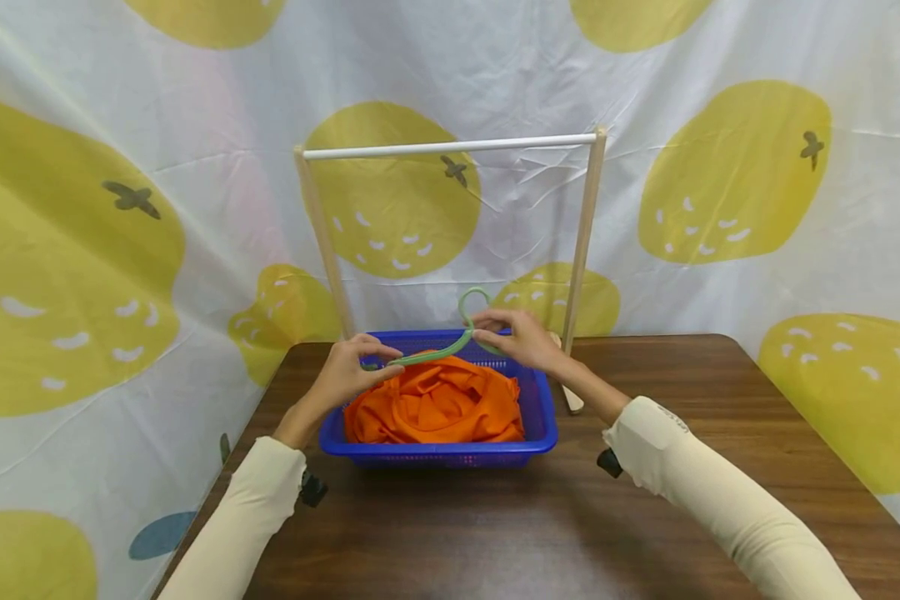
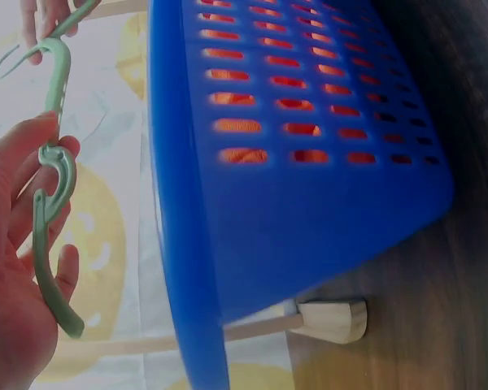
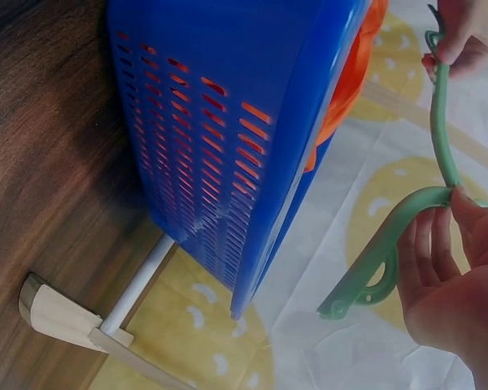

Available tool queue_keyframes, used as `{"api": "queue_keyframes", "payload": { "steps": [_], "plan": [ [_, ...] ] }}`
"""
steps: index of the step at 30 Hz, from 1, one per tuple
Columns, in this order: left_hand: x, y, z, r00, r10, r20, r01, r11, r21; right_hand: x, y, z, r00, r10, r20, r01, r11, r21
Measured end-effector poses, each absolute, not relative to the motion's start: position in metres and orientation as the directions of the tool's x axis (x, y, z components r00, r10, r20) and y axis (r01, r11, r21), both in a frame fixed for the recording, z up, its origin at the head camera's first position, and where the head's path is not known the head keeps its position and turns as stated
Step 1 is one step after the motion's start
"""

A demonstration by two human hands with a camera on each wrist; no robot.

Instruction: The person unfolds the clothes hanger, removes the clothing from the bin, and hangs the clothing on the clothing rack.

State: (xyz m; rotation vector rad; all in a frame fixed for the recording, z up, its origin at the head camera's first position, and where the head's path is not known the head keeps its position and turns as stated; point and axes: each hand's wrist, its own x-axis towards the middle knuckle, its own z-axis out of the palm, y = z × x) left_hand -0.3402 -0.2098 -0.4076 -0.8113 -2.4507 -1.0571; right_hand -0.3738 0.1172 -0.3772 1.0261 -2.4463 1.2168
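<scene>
Both hands hold a light green plastic clothes hanger [image 1: 438,355] above a blue basket [image 1: 438,449]. My left hand [image 1: 348,371] pinches one end of it between thumb and fingers. Near the base of the hook, my right hand [image 1: 521,340] pinches it, with the hook pointing up. In the right wrist view the hanger's other arm [image 3: 382,240] slopes down past the right fingers, its end free. Orange cloth [image 1: 438,404] lies bunched in the basket, just below the hanger.
Behind the basket stands a rack with a white top bar [image 1: 450,147] and wooden posts. One wooden foot [image 1: 572,402] shows to the basket's right. Everything stands on a dark brown wooden table [image 1: 645,500], against a curtain [image 1: 525,67] with yellow fruit prints.
</scene>
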Motion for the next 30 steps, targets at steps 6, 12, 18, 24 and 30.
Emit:
{"api": "queue_keyframes", "payload": {
  "steps": [6,12,18,24,30],
  "plan": [
    [-0.338,-0.21,-0.407,-0.788,0.346,0.509,0.609,0.558,0.564,-0.375,0.12,-0.377,-0.724,-0.503,0.472,-0.681,0.414,-0.604],
    [-0.335,-0.218,-0.404,-0.796,0.312,0.518,0.595,0.56,0.576,-0.376,0.135,-0.377,-0.69,-0.55,0.471,-0.717,0.428,-0.55],
    [-0.334,-0.223,-0.403,-0.811,0.295,0.505,0.574,0.563,0.595,-0.375,0.15,-0.382,-0.683,-0.569,0.458,-0.727,0.475,-0.495],
    [-0.337,-0.221,-0.405,-0.808,0.304,0.504,0.58,0.561,0.591,-0.374,0.157,-0.385,-0.674,-0.594,0.438,-0.736,0.494,-0.463],
    [-0.34,-0.214,-0.403,-0.798,0.315,0.514,0.594,0.557,0.58,-0.374,0.161,-0.385,-0.7,-0.567,0.435,-0.713,0.512,-0.48]
  ]
}}
